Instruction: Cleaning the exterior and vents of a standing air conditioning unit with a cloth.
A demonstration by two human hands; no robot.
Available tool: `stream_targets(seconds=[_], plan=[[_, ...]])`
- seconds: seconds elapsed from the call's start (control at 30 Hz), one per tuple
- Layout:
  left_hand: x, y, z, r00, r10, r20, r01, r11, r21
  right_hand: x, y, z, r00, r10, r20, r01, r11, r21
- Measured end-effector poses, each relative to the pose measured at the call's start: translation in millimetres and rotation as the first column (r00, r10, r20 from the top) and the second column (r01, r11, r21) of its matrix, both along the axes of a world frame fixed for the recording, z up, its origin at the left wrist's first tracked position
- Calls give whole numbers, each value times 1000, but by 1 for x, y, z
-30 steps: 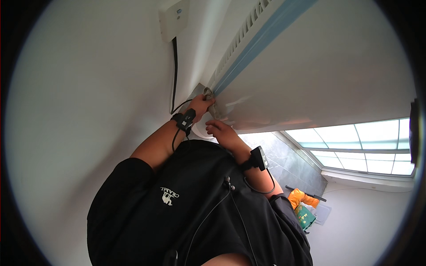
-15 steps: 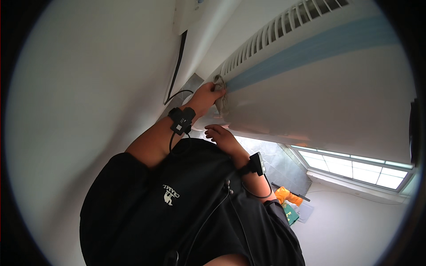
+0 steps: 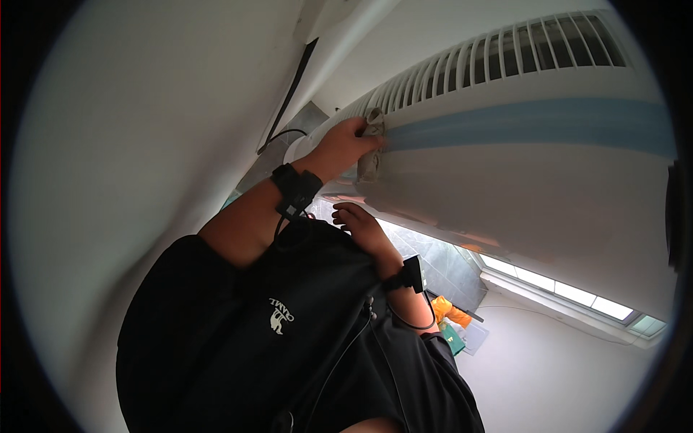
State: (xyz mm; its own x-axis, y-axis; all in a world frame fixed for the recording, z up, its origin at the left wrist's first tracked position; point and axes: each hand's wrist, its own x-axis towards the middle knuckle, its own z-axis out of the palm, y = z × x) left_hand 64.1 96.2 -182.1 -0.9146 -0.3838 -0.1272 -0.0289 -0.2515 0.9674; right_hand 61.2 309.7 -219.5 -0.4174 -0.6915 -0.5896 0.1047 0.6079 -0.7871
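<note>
A tall white appliance casing (image 3: 476,202) with rounded sides runs across the upper right. Along it go a slatted vent grille (image 3: 498,58) and a pale blue stripe (image 3: 520,123). At the stripe's left end, my left hand (image 3: 346,148) presses a crumpled grey cloth (image 3: 371,164) to the casing, thumb and fingers closed on it. Lower down, in front of my black shirt (image 3: 281,361), my right hand (image 3: 359,222) holds nothing; its fingers are loosely bent and apart. Both wrists carry black strapped devices with cables.
A plain wall (image 3: 144,144) rises close on my left, with a black cable (image 3: 289,94) along a white pipe-like shape. Beyond the casing are grey floor tiles (image 3: 433,256) and a window (image 3: 570,291). An orange item (image 3: 450,310) and a green box (image 3: 452,339) lie at lower right.
My left hand and the cloth have shifted slightly right and up in the picture. The view has turned, showing more grille and less window. My right hand stays almost where it was.
</note>
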Motion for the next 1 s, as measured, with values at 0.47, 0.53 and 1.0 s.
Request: stream_targets(seconds=[0.47,0.53,1.0], plan=[[7,8,62,998,9,-56,-11,999,-39,-2,-2,-5,999,25,-48,-26,1000,-8],[7,9,70,998,-4,-67,3,1000,-9,0,-4,-2,996,33,-86,-33,999,-3],[12,23,134,983,-15,-185,49,983,179,-1,-1,-2,999,20,-47,-21,999,-29]])
